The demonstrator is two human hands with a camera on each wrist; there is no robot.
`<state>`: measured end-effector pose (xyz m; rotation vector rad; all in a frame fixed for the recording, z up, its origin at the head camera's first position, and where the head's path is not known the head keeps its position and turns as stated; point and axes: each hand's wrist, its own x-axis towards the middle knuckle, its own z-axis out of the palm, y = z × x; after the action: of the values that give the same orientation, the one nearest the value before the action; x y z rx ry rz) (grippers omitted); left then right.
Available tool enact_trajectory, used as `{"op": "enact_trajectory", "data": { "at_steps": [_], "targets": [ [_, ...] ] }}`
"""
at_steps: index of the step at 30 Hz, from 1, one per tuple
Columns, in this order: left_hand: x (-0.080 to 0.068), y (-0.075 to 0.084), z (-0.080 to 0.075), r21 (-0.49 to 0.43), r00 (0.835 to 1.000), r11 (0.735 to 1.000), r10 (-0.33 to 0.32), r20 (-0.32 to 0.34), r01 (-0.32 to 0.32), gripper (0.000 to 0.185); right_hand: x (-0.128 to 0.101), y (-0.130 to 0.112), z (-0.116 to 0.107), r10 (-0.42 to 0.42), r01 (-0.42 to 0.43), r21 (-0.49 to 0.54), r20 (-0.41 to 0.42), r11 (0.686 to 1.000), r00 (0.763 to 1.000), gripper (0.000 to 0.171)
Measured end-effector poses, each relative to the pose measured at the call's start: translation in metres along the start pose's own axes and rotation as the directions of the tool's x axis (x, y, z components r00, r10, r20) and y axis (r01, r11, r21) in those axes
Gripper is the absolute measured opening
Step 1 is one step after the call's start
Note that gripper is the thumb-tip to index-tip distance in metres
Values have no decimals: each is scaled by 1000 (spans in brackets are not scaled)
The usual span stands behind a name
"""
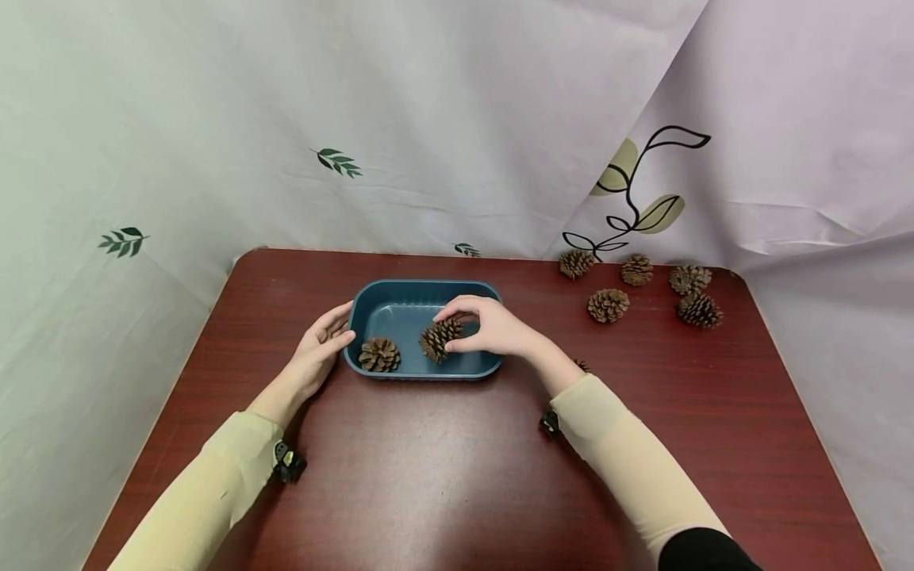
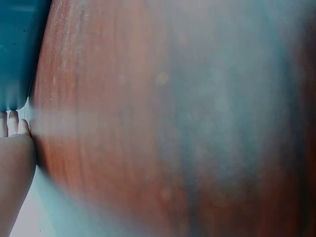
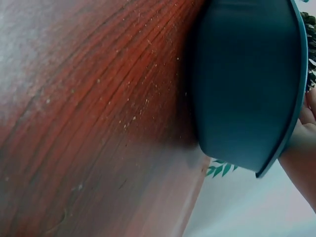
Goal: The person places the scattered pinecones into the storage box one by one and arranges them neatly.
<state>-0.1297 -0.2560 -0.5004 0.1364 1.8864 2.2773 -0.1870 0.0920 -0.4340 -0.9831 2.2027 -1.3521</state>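
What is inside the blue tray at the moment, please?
The blue tray holds two pine cones: one pine cone lies loose near its left end, and the right hand grips a second pine cone. The hand covers the floor behind that cone.

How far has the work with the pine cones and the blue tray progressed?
One pine cone already lies in the blue tray. The right hand holds a second cone inside it, while the left hand touches the tray's edge. Five cones remain on the table.
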Motion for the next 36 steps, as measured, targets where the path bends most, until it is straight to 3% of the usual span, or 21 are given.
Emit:
{"op": "enact_trajectory", "data": {
  "at_steps": [15,25,29,36],
  "targets": [
    [0,-1,0,6,1000,1000,-12,-7,12,54,11,-6,17,18,-10,-242,31,970,999,42],
    [0,1,1,28,999,999,-32,-13,32,57,20,-7,30,39,-16,-401,49,916,998,42],
    [0,1,1,15,1000,1000,-20,-9,20,55,23,-9,35,27,-1,-426,54,905,998,43],
    [-1,2,1,12,1000,1000,-16,-10,16,55,29,-11,42,19,7,-405,60,914,998,46]
  ]
}}
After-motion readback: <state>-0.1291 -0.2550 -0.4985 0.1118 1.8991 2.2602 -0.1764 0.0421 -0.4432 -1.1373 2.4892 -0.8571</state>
